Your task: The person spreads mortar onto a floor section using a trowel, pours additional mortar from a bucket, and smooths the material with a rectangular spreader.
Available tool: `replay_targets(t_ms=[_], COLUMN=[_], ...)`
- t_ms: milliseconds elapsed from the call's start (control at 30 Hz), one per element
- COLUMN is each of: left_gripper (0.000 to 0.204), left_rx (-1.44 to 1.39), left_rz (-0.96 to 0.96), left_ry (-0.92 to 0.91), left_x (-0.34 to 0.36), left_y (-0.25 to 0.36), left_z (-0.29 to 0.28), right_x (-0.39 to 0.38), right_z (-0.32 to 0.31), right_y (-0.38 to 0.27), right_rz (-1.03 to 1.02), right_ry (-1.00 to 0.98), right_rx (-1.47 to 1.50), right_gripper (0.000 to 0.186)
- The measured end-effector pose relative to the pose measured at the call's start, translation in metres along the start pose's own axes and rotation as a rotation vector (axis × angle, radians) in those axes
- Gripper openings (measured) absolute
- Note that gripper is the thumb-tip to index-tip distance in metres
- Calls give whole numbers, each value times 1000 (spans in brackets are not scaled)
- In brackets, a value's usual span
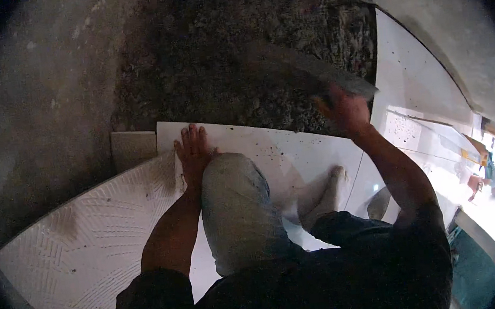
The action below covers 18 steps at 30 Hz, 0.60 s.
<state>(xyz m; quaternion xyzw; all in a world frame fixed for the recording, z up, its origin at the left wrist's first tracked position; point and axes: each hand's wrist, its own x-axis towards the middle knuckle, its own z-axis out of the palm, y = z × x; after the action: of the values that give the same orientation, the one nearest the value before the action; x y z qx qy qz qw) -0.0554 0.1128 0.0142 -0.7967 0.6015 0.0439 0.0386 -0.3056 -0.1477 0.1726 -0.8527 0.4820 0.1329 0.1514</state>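
Note:
My left hand lies flat with its fingers stretched over the far left part of a white floor tile, beside my bent knee. Out to the right, my right hand is closed round the handle of a trowel. Its long flat blade reaches left and away over dark, rough mortar, and its far end is smeared by motion. The blade's right end comes close to the white tiles along the right side. Dark crumbs are scattered on the tile in front of me.
A large tile with a ridged pattern on its upper face leans at the left. A small tile piece stands behind it. Bare grey walls rise left and right. More white tiles run along the right, with a green object nearer.

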Motion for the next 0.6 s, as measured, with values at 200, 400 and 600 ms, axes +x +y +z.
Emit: replay_targets(t_ms=[200,400,600], left_gripper=[70,70,68], left_rx=[-5,5,6], left_rz=[47,85,122], left_ry=[64,149,294], left_x=[4,1,3], left_y=[1,-4,-12], left_z=[-3,7,25], right_x=[22,-1,-26], right_z=[24,29,55], right_y=[-63,-22,92], right_rz=[-192,-178,-248], right_ry=[-288,-378,-222], right_rx=[-56,-67,-222], right_gripper=[43,49,51])
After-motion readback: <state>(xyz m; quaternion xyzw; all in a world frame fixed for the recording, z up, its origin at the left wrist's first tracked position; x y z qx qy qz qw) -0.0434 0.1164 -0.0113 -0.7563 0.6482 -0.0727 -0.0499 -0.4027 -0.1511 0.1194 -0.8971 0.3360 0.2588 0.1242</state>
